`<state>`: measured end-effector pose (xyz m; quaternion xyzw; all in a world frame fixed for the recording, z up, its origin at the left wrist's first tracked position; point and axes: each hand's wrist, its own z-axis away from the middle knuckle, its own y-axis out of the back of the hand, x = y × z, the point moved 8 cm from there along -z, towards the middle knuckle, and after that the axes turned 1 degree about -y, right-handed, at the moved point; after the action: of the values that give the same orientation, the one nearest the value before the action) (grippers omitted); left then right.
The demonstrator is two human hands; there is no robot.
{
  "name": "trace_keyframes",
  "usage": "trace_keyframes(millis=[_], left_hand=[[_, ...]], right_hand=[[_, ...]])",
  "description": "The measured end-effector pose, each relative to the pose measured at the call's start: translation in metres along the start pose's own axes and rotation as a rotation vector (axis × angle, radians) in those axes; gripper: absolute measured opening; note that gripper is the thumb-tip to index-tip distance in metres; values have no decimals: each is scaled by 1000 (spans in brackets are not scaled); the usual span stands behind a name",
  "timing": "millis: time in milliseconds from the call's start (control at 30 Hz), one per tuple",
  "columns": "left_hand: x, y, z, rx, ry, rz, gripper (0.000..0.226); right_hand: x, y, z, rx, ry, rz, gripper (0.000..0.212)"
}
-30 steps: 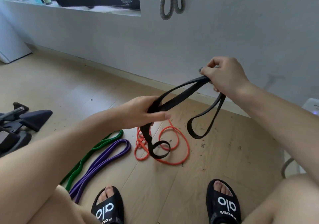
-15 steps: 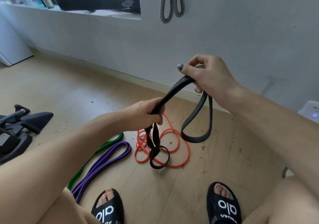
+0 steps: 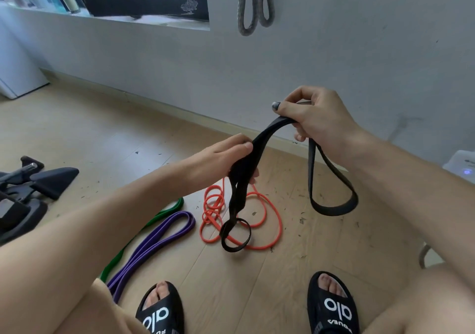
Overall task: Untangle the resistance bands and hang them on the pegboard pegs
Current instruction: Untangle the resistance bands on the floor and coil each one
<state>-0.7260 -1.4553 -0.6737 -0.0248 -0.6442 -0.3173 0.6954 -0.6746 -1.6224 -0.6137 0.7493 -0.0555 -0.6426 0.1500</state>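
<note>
Only one view: the head cam on me, wide-angle, pitched forward and down. My left hand [image 3: 226, 160] and right hand [image 3: 317, 117] sit mid-frame, close to the lens, forearms running in from the bottom corners. Below the hands: floor [image 3: 128, 133] and my slides [image 3: 331, 308] at the bottom edge. Beyond the hands: wall [image 3: 359, 51], probably near, though the fisheye bends straight lines, so depth is unreliable.

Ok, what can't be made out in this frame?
- Head view: the pegs holding the grey bands are cut off by the top edge.
- Green band: its near end is hidden behind the left arm.
- Black band: whether it is knotted inside the left hand is hidden.
</note>
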Motion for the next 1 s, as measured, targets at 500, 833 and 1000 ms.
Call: trace_keyframes(millis=[500,833,1000], left_hand=[[13,19,-1,142,-85,-11,32],[14,12,-3,172,-112,-164,41],[11,13,-2,136,-26,-56,47]], right_hand=[[6,-10,2,-91,28,347,15],[6,-63,10,-354,69,355,47],[-9,-56,3,-227,160,347,48]])
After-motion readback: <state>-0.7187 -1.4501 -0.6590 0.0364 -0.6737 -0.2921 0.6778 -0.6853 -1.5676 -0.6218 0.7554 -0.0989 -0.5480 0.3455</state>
